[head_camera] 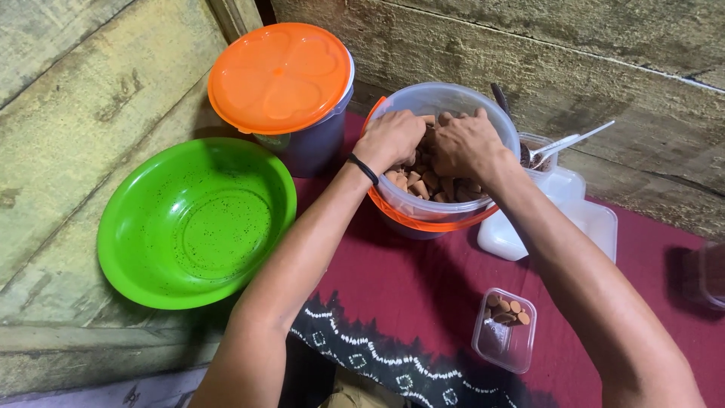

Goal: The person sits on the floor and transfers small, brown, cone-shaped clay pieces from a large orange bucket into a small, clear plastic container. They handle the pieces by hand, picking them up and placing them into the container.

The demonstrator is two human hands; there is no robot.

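Round clear plastic tub (453, 102) of small brown cylindrical pieces (430, 183), left hand (390, 140) and right hand (466, 143) curled inside gathering them; glossy green bowl (136, 227) at nine o'clock.

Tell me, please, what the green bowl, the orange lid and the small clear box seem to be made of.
Green bowl: probably plastic, glossy, with light glare and moulded rings in its bottom. Orange lid: likely plastic, slightly translucent, with embossed heart-like shapes. Small clear box: thin see-through plastic, it seems; the brown pieces inside show through its walls.
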